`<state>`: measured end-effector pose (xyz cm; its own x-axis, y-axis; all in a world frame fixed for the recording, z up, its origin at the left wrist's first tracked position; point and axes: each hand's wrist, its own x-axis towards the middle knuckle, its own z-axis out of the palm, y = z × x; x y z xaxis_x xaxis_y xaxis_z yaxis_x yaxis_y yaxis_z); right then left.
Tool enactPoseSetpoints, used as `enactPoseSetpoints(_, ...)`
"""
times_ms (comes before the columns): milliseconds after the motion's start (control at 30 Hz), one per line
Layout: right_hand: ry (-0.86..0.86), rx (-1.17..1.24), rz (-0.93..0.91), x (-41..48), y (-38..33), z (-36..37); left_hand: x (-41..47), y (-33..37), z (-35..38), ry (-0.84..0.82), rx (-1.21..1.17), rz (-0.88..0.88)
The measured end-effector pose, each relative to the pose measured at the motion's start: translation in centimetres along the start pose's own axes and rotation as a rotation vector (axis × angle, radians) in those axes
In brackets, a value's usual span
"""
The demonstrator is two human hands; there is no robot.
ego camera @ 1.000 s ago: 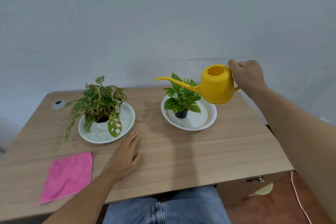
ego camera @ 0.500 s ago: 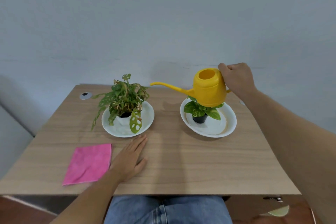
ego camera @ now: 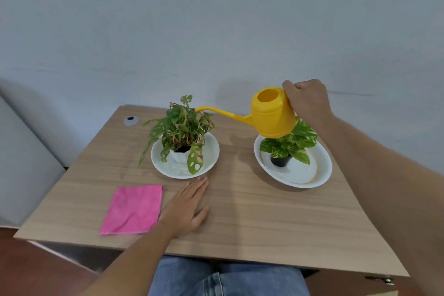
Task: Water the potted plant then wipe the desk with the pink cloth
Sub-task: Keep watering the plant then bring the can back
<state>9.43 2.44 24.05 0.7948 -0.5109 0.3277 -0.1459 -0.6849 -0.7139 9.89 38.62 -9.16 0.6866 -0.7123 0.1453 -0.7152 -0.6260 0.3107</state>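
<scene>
Toward the right edge of the desk (ego camera: 264, 218), a small plant with yellow-streaked green leaves (ego camera: 295, 144) stands upright in a black pot (ego camera: 280, 160). The pot sits inside a white oval plate (ego camera: 322, 180), nearer its far left side, and a faint brownish ring marks the plate's inner wall. In the far left corner of the desk a round silver grommet (ego camera: 131, 120) with a dark centre lies flush in the wood. A plain pale wall (ego camera: 216, 19) rises behind the far edge. A grey panel (ego camera: 21, 163) stands off the left edge, above a reddish-brown floor (ego camera: 36, 269).
</scene>
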Motion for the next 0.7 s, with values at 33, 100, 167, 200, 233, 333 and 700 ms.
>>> enactPoseSetpoints(33, -0.001, -0.004, -0.006, 0.1, -0.2, 0.3, 0.0, 0.0, 0.0, -0.003, 0.004, -0.003)
enactPoseSetpoints(100, -0.003, -0.001, -0.020, 0.4, -0.7, 1.1, 0.1, 0.0, 0.0, -0.008, 0.011, -0.009)
enactPoseSetpoints(167, -0.001, -0.005, -0.033, 0.7, -1.2, 1.8, 0.0, 0.1, 0.0, -0.008, 0.010, -0.010)
enactPoseSetpoints(200, -0.004, -0.010, -0.040, 0.8, -1.6, 2.2, 0.0, 0.1, 0.0, -0.010, 0.007, -0.014)
enactPoseSetpoints(233, -0.011, -0.009, -0.046, 0.9, -1.8, 2.6, 0.0, 0.0, -0.1, -0.011, 0.004, -0.018)
enactPoseSetpoints(333, -0.035, -0.006, -0.074, 1.0, -2.6, 3.3, -0.1, 0.1, -0.2, 0.001, -0.007, -0.024)
enactPoseSetpoints(700, -0.122, -0.052, -0.116, -0.2, -1.4, 2.8, 0.0, 0.4, -0.4, -0.011, 0.004, -0.038)
